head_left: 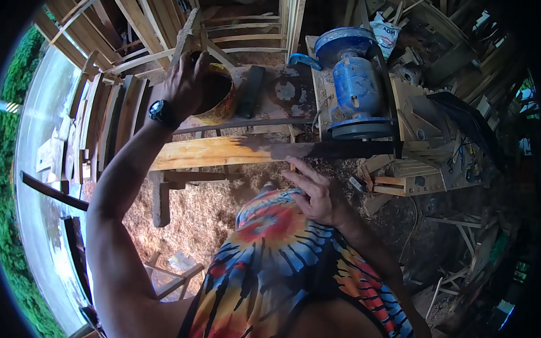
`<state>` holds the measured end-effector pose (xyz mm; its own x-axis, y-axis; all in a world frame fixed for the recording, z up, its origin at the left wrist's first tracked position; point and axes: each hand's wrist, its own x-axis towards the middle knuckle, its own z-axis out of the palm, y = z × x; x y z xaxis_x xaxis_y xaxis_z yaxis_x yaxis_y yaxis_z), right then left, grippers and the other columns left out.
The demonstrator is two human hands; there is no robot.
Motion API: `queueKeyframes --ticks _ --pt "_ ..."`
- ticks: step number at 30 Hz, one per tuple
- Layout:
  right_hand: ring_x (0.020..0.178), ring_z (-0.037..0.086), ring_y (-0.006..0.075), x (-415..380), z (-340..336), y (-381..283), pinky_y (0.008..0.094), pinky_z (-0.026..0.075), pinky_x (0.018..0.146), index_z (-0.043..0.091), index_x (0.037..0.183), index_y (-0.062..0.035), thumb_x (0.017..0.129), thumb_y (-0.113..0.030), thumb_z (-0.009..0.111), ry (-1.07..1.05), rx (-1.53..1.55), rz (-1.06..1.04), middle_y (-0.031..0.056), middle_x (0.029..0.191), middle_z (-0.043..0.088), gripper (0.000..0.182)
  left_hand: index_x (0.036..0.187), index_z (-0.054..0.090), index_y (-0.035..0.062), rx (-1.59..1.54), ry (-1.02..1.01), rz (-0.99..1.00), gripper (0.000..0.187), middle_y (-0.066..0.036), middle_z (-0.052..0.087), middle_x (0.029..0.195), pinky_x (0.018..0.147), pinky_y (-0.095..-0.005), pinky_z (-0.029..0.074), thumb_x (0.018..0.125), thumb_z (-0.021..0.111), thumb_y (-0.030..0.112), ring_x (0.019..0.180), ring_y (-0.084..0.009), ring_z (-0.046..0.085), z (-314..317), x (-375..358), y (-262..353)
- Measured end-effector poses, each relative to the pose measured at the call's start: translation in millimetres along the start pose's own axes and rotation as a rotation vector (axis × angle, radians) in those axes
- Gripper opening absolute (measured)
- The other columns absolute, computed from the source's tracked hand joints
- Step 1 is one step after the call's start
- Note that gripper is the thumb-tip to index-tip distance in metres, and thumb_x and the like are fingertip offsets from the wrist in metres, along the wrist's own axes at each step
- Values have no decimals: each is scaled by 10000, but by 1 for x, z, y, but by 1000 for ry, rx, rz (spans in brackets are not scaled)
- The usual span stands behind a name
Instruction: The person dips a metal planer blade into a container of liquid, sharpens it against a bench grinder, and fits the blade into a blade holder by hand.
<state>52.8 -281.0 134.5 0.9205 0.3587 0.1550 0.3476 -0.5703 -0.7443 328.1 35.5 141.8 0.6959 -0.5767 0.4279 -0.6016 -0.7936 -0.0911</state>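
Note:
My left hand, with a dark watch on its wrist, is over the left rim of a yellow bucket with a dark inside. Its fingers are curled; what they hold, if anything, I cannot make out. A rough wooden stick shows just beyond the fingertips. Across in front of me lies a long wooden board, pale on the left and coated dark brown toward the right. My right hand is near the board's close edge, fingers stretched out, with the index fingertip at that edge.
A blue motor with wheels stands on the bench right of the bucket. A dark block lies beside the bucket. Wooden frames and slats stand behind. Wood shavings cover the floor. Scrap wood is piled at right.

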Motion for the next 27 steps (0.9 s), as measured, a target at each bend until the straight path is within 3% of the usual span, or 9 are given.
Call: queueKeyframes --ticks 4,7,10,13,14,18,20,24,27 --pt "1107 708 405 2 1 -1 443 601 926 651 1354 -40 908 -128 715 -16 -21 -18 222 1520 528 459 1497 472 169 -131 56 -1 671 -257 526 1363 939 -559 564 854 556 -1 1173 -502 597 -12 1 2" --pt "1123 701 407 3 2 0 447 595 940 647 1356 -31 909 -128 714 -41 -32 -25 224 1520 527 462 1492 446 128 -63 202 42 781 -244 546 1344 859 -537 594 803 815 132 1084 -475 646 -14 2 8" --pt "1135 696 407 5 5 -1 452 590 950 646 1353 -27 909 -122 710 -58 -15 -23 224 1513 533 459 1480 451 117 -296 332 -146 773 -229 610 1235 825 -472 613 806 828 104 1064 -407 675 28 1 5" --pt "1138 694 409 7 4 -4 455 586 957 647 1350 -25 912 -115 702 -39 -28 -56 224 1490 551 451 1428 483 81 -1073 42 -1046 711 -188 651 1118 795 -389 624 802 818 57 1058 -318 691 32 0 7" --pt "1138 693 410 7 4 -4 456 584 958 647 1348 -25 913 -113 699 -24 -37 -67 224 1480 559 447 1390 501 61 -1420 90 -1139 679 -142 657 1080 770 -327 627 778 777 -36 1059 -260 694 31 -10 7" --pt "1126 694 411 9 6 3 445 585 940 655 1313 -15 901 -99 703 83 3 -63 215 1376 630 423 1386 496 67 -1541 116 -613 568 -129 664 1187 843 -415 622 854 666 -37 1096 -268 690 82 -64 -1" --pt "1115 693 412 11 3 1 444 586 921 654 1289 -8 890 -82 710 152 3 -19 212 1312 663 410 1400 511 101 -2052 283 -810 504 -113 643 1284 908 -464 591 909 613 45 1194 -280 643 8 -56 73" --pt "1081 692 418 22 4 -4 453 583 890 617 1239 -8 844 -17 742 262 65 -48 216 1180 683 415 1474 405 133 -2183 320 -875 671 -128 613 1292 860 -467 591 847 577 -32 1091 -302 674 9 -81 147" --pt "985 714 304 26 8 -4 388 596 821 622 1224 -8 849 -22 768 325 14 -85 168 1182 668 402 1494 378 155 -2311 314 -1029 704 -135 608 1279 871 -481 605 847 575 -40 1086 -303 684 0 -88 196"
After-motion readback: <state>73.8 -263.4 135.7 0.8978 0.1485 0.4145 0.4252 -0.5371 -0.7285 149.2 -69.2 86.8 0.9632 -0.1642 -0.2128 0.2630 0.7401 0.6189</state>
